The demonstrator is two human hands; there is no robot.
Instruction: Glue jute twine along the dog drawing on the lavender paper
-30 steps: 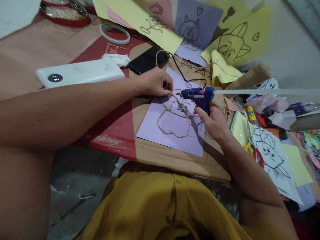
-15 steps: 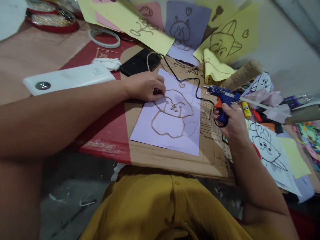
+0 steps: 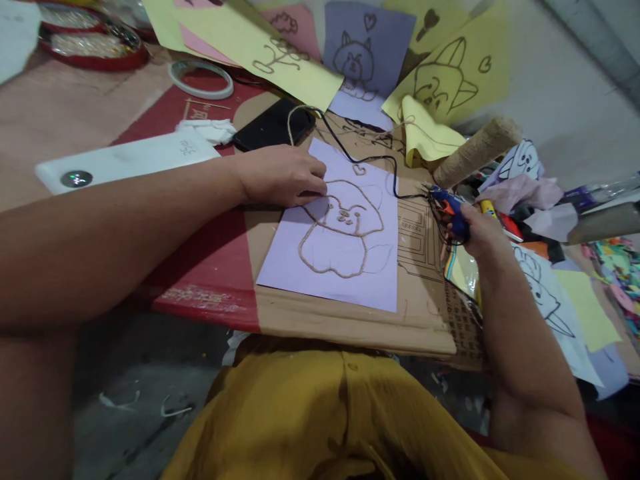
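Note:
A purple sheet [image 3: 330,291] lies on the cardboard, bearing a cartoon animal outlined partly in brown cord. My left hand [image 3: 287,175] rests at the sheet's upper left edge, its fingers pinched on the brown cord [image 3: 290,127], which loops up behind the hand. The fingertips are at the left side of the animal's head. To the right of the sheet, my right hand [image 3: 480,230] is wrapped round a blue glue gun [image 3: 457,217], with its nozzle pointing up and left. The gun's black cable runs across the sheet's top edge.
A white power bank [image 3: 125,162], a black phone [image 3: 273,125] and a tape roll [image 3: 200,80] lie at the left and back. Finished drawings stand along the back. A cord spool [image 3: 477,152] leans at the back right, near papers and craft scraps.
My right hand has moved the glue gun a little to the right and down, away from the sheet, and turned it. My left hand keeps its place on the cord. The view has shifted slightly.

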